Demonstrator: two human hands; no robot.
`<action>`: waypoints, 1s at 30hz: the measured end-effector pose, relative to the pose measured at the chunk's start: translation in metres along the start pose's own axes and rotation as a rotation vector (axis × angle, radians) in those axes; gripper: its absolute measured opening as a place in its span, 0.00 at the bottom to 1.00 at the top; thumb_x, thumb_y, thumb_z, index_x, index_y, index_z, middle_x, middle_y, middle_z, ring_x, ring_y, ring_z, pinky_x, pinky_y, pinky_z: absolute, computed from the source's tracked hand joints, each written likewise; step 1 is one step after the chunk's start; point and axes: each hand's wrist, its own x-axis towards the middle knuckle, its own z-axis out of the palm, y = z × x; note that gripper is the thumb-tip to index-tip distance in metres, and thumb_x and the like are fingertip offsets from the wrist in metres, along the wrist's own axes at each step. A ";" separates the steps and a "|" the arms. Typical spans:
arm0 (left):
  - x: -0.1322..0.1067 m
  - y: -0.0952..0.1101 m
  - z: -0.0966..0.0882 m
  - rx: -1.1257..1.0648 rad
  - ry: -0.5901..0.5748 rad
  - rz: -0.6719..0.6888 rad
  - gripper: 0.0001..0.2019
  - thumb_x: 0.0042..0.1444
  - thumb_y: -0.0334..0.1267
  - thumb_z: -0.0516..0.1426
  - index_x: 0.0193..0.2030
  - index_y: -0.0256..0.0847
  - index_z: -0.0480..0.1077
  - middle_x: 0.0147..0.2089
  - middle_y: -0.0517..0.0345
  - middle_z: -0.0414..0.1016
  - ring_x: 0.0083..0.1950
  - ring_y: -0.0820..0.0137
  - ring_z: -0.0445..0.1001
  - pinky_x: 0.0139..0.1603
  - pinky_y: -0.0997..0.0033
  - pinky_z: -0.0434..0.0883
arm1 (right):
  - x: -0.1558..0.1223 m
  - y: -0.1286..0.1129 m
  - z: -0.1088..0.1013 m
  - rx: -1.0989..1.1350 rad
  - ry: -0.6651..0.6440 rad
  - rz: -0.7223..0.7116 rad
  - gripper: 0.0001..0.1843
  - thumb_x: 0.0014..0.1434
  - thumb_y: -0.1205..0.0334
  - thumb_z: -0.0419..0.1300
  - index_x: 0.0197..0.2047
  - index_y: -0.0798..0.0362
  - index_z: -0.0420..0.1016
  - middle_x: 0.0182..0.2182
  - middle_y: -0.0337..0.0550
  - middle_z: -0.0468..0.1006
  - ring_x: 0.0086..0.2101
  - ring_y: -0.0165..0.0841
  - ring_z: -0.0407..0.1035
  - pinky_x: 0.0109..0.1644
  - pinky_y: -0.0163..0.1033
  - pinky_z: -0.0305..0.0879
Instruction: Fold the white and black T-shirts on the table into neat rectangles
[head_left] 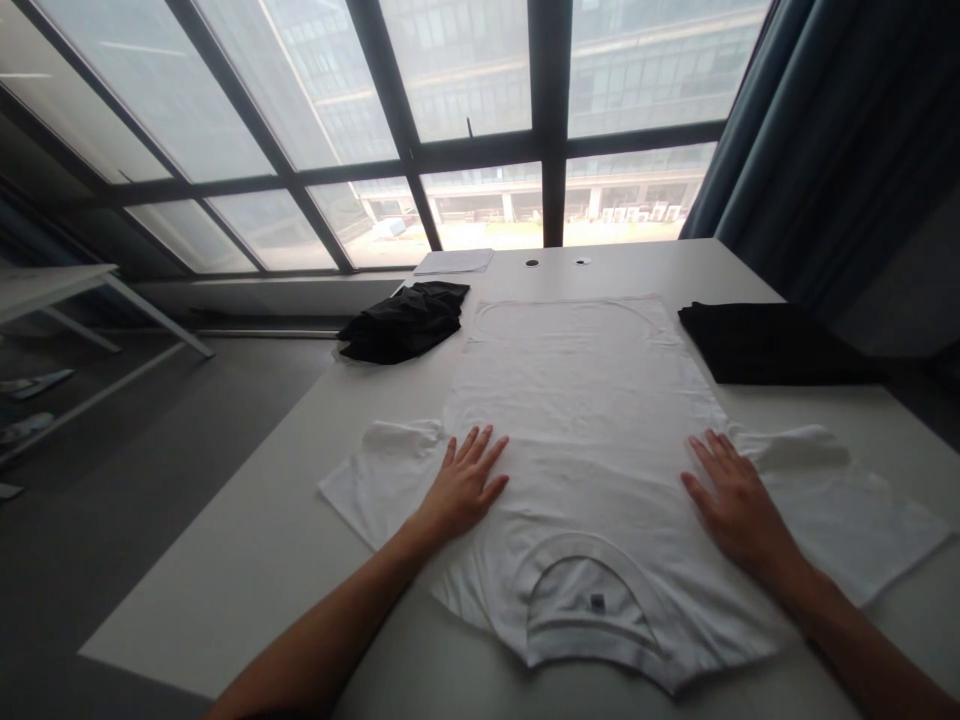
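Your left hand [461, 490] lies palm down on the white T-shirt [585, 400], fingers loosely spread and pointing away from you, close to where the left sleeve [375, 475] joins the body. Your right hand [739, 505] lies flat in the same way on the other side, fingers slightly apart, just inside the right sleeve [840, 490]. Neither hand pinches or grips any cloth; both only press on the fabric. The T-shirt is spread out flat on the white table [247, 540] straight in front of you, with the collar [592, 590] nearest to you at the table's near edge, a small dark label showing inside it, and the hem [570, 305] toward the window. Both sleeves stick out to the sides, each a little rumpled near the shoulder. Beyond the shirt's far left corner sits a crumpled black garment [405, 320], just beside the hem but apart from it. On the far right lies a folded black garment [772, 342], near the shirt's right edge. At the far edge of the table you can see a flat white sheet [455, 261] and two small round holes [532, 263]. A dark curtain [840, 150] hangs on the right, beside the large window [465, 70].
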 end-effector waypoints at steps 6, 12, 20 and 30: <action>-0.002 0.008 0.000 0.006 -0.024 0.076 0.29 0.71 0.53 0.48 0.75 0.49 0.53 0.78 0.51 0.44 0.78 0.53 0.40 0.74 0.40 0.42 | -0.003 -0.013 -0.002 0.042 -0.010 -0.106 0.31 0.70 0.51 0.46 0.71 0.56 0.58 0.71 0.56 0.57 0.71 0.47 0.46 0.71 0.59 0.49; -0.003 0.013 -0.003 0.008 -0.042 0.076 0.27 0.71 0.49 0.48 0.75 0.48 0.54 0.78 0.51 0.47 0.78 0.55 0.44 0.75 0.42 0.45 | -0.006 -0.020 -0.003 0.025 -0.076 -0.142 0.30 0.70 0.51 0.46 0.69 0.56 0.62 0.70 0.58 0.60 0.69 0.48 0.52 0.69 0.60 0.53; -0.002 0.005 0.001 0.097 0.034 0.015 0.30 0.70 0.53 0.50 0.75 0.50 0.53 0.78 0.51 0.45 0.78 0.51 0.41 0.73 0.37 0.46 | -0.003 -0.014 -0.006 0.054 -0.021 -0.110 0.31 0.71 0.52 0.45 0.72 0.55 0.56 0.71 0.58 0.57 0.71 0.48 0.46 0.70 0.62 0.51; 0.002 0.003 0.001 0.063 0.053 -0.011 0.30 0.70 0.51 0.49 0.76 0.47 0.51 0.78 0.50 0.45 0.78 0.53 0.41 0.73 0.39 0.47 | -0.002 -0.016 -0.006 0.035 -0.029 -0.144 0.31 0.71 0.51 0.45 0.72 0.57 0.57 0.72 0.57 0.55 0.71 0.46 0.45 0.71 0.59 0.50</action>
